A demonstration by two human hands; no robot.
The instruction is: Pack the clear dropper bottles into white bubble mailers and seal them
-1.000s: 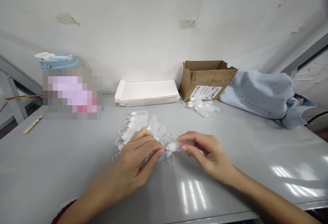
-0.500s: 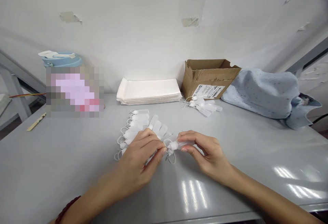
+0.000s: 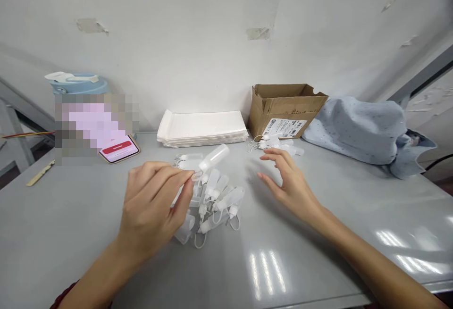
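Left hand (image 3: 155,200): narrow pinch on the cap end of one bottle (image 3: 214,157), body pointing to 2 o'clock above the pile (image 3: 230,198). Right hand (image 3: 292,184), between 2 and 3 o'clock of the pile: wide, nothing held. Risk: slight grip could drop the bottle; loops could snag. Bottles translucent, cylindrical; caps conical. Beyond: 12 o'clock, flat white stack (image 3: 205,127); 1 o'clock, cardboard box (image 3: 297,109).

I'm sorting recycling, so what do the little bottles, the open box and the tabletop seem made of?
Little bottles: likely plastic, frosted and translucent. Box: brown cardboard, matte, with worn edges. Tabletop: grey and glossy, reflecting lights; perhaps coated metal or laminate, unclear which.
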